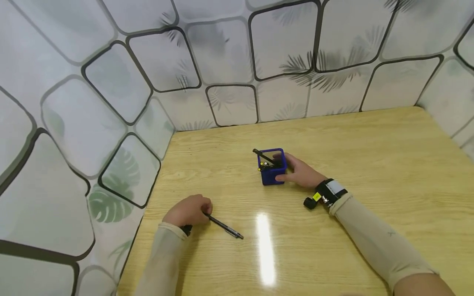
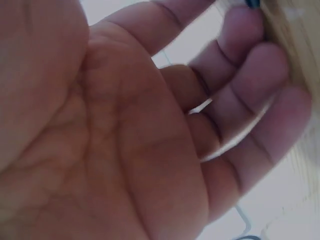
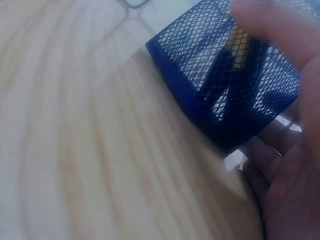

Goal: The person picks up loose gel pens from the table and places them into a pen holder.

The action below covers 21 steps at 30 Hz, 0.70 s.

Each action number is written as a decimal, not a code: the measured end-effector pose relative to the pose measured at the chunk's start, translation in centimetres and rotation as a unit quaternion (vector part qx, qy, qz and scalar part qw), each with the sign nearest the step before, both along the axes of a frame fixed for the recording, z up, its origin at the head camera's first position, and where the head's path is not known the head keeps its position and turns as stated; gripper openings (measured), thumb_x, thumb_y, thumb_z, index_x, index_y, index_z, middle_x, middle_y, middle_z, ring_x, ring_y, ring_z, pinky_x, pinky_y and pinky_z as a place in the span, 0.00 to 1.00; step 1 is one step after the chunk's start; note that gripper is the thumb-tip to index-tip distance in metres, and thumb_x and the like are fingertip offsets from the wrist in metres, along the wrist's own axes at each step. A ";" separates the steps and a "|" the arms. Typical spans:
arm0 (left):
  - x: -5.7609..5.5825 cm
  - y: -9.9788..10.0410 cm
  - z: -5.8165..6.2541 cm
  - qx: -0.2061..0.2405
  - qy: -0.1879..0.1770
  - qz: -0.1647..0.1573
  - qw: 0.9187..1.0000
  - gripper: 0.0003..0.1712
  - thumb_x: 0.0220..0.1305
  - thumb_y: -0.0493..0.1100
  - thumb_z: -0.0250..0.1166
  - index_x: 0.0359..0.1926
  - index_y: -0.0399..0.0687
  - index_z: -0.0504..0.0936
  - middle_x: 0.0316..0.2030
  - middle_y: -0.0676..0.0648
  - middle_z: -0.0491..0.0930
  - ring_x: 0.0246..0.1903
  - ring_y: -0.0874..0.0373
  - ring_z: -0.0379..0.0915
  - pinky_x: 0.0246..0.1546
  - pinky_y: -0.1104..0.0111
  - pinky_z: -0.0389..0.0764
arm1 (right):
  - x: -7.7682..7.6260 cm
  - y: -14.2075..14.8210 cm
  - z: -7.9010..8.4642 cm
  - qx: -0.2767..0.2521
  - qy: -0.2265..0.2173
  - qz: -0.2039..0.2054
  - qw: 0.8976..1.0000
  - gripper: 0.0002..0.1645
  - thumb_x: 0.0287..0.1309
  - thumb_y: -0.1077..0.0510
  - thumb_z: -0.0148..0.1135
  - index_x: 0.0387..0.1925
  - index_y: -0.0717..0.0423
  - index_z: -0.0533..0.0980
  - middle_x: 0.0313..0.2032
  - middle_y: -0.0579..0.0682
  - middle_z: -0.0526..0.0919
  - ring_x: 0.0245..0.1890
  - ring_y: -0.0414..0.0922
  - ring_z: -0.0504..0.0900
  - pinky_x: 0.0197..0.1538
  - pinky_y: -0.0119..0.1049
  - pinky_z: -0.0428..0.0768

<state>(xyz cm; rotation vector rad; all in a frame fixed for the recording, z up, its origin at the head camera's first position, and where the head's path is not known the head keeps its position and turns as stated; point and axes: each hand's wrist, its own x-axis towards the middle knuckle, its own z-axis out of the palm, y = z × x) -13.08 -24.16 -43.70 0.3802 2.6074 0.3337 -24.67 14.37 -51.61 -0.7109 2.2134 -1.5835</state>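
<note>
A blue mesh pen holder (image 1: pixel 269 177) stands on the table, several pens and a longer black item sticking out of its top. My right hand (image 1: pixel 304 172) grips its right side, thumb on the near face and fingers round the back. In the right wrist view, dark and yellow shapes show through the mesh (image 3: pixel 190 55). To the left and nearer, my left hand (image 1: pixel 189 209) pinches one end of a black pen (image 1: pixel 225 227), whose other end points right, low over the tabletop. The left wrist view shows the palm (image 2: pixel 145 135) and curled fingers; nearly all of the pen is hidden there.
The light wooden table (image 1: pixel 370 164) runs back to a patterned wall covering (image 1: pixel 229 53), which also borders its left edge. A bright light reflection (image 1: pixel 266 250) lies on the tabletop between the forearms. A strap with a small camera (image 1: pixel 310 203) sits on the right wrist.
</note>
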 end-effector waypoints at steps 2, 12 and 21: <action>-0.3 0.1 -0.2 0.013 -0.004 -0.008 1.000 0.09 0.51 0.43 0.69 0.26 0.59 0.75 0.27 0.55 0.72 0.28 0.58 0.66 0.30 0.65 0.68 | 0.0 0.0 0.0 -0.001 -0.001 -0.001 1.000 0.48 0.47 0.42 0.72 0.67 0.40 0.59 0.64 0.43 0.66 0.66 0.47 0.63 0.68 0.51 0.56; -1.0 1.5 -0.9 0.156 0.070 -0.011 0.985 0.03 0.64 0.54 0.60 0.33 0.67 0.77 0.29 0.63 0.77 0.28 0.65 0.72 0.30 0.67 0.74 | 0.0 -0.1 -0.1 -0.002 0.005 0.000 1.000 0.47 0.47 0.42 0.72 0.67 0.40 0.60 0.64 0.41 0.67 0.65 0.46 0.63 0.67 0.51 0.57; -2.5 2.4 1.6 0.317 0.274 0.035 0.907 0.08 0.62 0.49 0.64 0.42 0.58 0.81 0.35 0.61 0.78 0.34 0.67 0.74 0.29 0.69 0.78 | 0.0 0.0 -0.2 0.003 -0.014 0.001 1.000 0.48 0.48 0.43 0.72 0.68 0.40 0.59 0.65 0.42 0.65 0.66 0.47 0.62 0.68 0.51 0.56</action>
